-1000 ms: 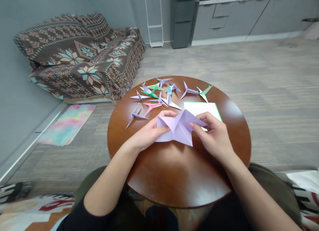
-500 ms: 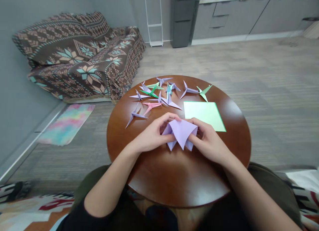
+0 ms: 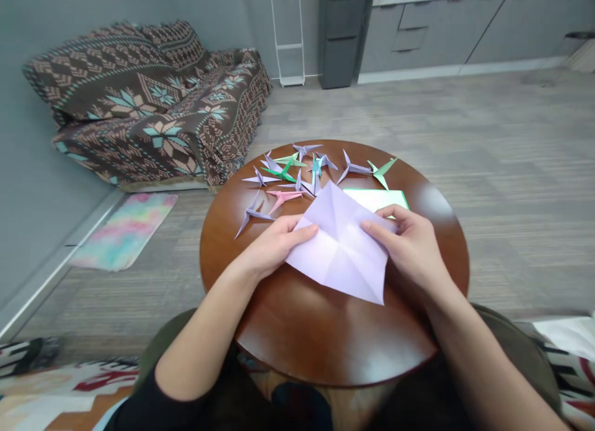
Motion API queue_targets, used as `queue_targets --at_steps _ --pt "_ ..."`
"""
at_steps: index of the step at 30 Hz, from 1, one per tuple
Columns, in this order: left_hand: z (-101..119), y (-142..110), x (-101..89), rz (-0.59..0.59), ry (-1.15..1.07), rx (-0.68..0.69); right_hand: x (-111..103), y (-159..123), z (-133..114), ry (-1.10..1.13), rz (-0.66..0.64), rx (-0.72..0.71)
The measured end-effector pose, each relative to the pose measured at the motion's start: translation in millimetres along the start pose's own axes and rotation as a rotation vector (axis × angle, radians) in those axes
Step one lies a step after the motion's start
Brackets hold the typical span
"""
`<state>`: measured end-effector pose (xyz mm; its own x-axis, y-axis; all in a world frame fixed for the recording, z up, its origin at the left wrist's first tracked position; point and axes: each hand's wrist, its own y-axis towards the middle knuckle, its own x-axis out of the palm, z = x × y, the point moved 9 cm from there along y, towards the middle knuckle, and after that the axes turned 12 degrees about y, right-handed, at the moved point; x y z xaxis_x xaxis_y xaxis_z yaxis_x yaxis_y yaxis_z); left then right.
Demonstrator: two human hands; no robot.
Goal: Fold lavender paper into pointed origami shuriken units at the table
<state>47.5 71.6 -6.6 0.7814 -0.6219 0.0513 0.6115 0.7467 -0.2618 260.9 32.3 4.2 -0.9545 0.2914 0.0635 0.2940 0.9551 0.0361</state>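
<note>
A creased, square sheet of purple origami paper [image 3: 341, 251] is spread open above the table, one corner pointing away from me. My left hand [image 3: 279, 239] pinches its left side, thumb on top and fingers beneath. On the right side my right hand [image 3: 409, 239] grips the sheet the same way, its thumb lying on the upper face. Behind the purple paper, a stack of pale green paper [image 3: 379, 199] is partly covered by it. Several folded paper figures, among them a pink one [image 3: 283, 198] and a purple one [image 3: 252, 214], lie beyond my left hand.
Everything rests on a round brown wooden table [image 3: 334, 344] in front of my knees. Near its far right edge lies a light green folded figure [image 3: 383, 172]. A sofa with a patterned cover [image 3: 162, 108] stands at the back left, with a pastel mat [image 3: 125, 232] by it.
The purple paper has gone from a folded, pointed shape to an opened-out sheet. My hands have moved apart to its two sides, and it now hides more of the green stack.
</note>
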Motion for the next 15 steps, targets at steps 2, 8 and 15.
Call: queue_targets --at_steps 2,8,15 --pt "-1 -1 4.2 -0.033 -0.072 -0.016 -1 -1 1 0.043 0.017 0.029" --pt "-4 0 4.3 -0.067 -0.189 -0.026 0 1 6 0.198 0.007 0.027" --pt "5 3 -1.7 0.03 -0.193 0.086 1 -19 -41 -0.229 0.127 -0.492"
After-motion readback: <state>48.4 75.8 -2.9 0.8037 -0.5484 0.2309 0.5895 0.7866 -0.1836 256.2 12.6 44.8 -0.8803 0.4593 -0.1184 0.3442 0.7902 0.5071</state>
